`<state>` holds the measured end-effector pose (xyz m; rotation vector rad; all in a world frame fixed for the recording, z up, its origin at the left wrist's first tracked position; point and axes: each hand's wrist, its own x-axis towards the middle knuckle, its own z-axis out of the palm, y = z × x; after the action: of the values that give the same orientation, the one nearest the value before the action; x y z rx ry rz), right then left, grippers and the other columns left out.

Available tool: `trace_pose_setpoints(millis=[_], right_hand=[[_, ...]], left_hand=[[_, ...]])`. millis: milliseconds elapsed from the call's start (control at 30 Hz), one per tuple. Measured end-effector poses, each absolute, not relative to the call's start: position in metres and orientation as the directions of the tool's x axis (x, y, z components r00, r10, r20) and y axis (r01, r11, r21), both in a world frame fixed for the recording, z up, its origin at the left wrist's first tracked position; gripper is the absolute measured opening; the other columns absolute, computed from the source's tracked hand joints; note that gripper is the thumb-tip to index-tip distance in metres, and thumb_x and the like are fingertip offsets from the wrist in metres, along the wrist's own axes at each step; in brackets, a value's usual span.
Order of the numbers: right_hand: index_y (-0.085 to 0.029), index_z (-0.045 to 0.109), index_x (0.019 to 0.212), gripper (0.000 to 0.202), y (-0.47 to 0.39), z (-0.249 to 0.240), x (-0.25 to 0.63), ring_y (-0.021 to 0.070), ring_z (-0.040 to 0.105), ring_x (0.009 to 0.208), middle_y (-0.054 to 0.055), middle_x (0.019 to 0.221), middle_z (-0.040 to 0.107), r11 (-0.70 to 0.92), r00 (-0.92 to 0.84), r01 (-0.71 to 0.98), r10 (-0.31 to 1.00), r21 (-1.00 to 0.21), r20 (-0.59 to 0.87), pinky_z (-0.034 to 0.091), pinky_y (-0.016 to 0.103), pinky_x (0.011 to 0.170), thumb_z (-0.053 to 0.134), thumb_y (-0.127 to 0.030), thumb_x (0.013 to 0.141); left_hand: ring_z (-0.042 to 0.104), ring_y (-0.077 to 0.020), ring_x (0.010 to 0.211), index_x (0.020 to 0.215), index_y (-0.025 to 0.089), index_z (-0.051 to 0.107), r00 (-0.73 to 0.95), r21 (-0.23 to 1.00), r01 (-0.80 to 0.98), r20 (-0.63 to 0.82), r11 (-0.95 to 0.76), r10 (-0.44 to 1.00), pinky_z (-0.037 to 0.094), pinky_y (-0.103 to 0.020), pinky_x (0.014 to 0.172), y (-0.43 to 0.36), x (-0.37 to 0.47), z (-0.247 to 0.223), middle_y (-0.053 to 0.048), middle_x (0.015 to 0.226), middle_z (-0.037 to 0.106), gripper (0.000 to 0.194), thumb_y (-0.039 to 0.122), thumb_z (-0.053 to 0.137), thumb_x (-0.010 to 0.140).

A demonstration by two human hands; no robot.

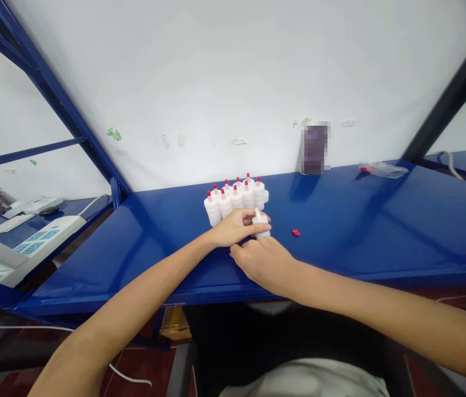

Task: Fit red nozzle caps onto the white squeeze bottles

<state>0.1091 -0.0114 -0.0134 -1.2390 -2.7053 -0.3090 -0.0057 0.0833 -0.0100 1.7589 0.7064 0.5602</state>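
Note:
A white squeeze bottle (261, 225) with a bare pointed nozzle stands nearly upright in my left hand (233, 226), its thumb and fingers closed round it. Just below, my right hand (263, 259) is curled against the bottle's base, with its back to me. What its fingers hold, if anything, is hidden. Beyond my left hand, several white squeeze bottles (225, 205) with red tips stand close together in rows. Two small red caps (296, 233) lie on the blue table (360, 231) to the right of my hands.
A blurred dark upright object (315, 149) leans by the wall. Farther right lies a clear plastic bag (384, 169) with something red in it. A white power strip (46, 242) is at the left, beyond the blue frame (67, 105).

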Motion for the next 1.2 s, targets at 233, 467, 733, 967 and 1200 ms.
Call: trace_pose_setpoints(millis=[233,467,733,967,1200], right_hand=[[-0.018,0.060,0.097,0.027,-0.019,0.025,0.168,0.0214,0.064,0.071,0.010,0.087,0.070,0.503,-0.402,0.843,0.825,-0.190,0.398,0.038,0.031,0.061,0.035,-0.030,0.101],[-0.020,0.056,0.091,0.029,0.025,0.028,0.213,0.0180,0.056,0.075,0.004,0.085,0.062,0.599,-0.399,0.660,0.791,-0.453,0.465,0.041,0.030,0.069,0.036,-0.038,0.102],[-0.020,0.048,0.077,0.036,0.032,0.021,0.200,0.0161,0.051,0.066,0.003,0.076,0.060,0.676,-0.599,0.707,0.728,-0.207,0.334,0.031,0.029,0.062,0.029,-0.035,0.104],[-0.019,0.053,0.084,0.032,0.033,0.030,0.190,0.0172,0.057,0.065,0.006,0.081,0.068,0.653,-0.646,0.757,0.740,0.032,0.186,0.025,0.029,0.058,0.031,-0.033,0.104],[-0.018,0.056,0.086,0.027,0.025,0.037,0.183,0.0175,0.057,0.062,0.007,0.083,0.069,0.587,-0.602,0.799,0.785,0.132,0.150,0.020,0.030,0.055,0.037,-0.028,0.102]], left_hand=[[0.053,-0.0118,0.068,0.094,0.014,0.066,0.807,0.832,0.226,0.131,-0.506,0.576,0.043,-0.026,0.065,0.077,-0.006,-0.012,0.002,0.074,0.059,0.032,0.042,0.073,0.080],[0.050,-0.0124,0.069,0.108,0.017,0.066,0.801,0.718,0.312,0.154,-0.623,0.578,0.042,-0.025,0.064,0.071,-0.006,-0.007,0.000,0.082,0.059,0.047,0.055,0.069,0.081],[0.046,-0.0108,0.062,0.101,0.014,0.065,0.804,0.700,0.303,0.177,-0.646,0.568,0.039,-0.025,0.059,0.073,-0.007,-0.011,0.004,0.068,0.049,0.047,0.056,0.070,0.081],[0.048,-0.0111,0.061,0.098,0.015,0.064,0.815,0.674,0.310,0.174,-0.670,0.553,0.037,-0.025,0.057,0.073,-0.008,-0.010,0.004,0.066,0.049,0.044,0.055,0.070,0.081],[0.047,-0.0110,0.059,0.094,0.015,0.064,0.812,0.679,0.290,0.199,-0.674,0.549,0.037,-0.025,0.056,0.074,-0.007,-0.012,0.004,0.064,0.048,0.044,0.056,0.071,0.080]])
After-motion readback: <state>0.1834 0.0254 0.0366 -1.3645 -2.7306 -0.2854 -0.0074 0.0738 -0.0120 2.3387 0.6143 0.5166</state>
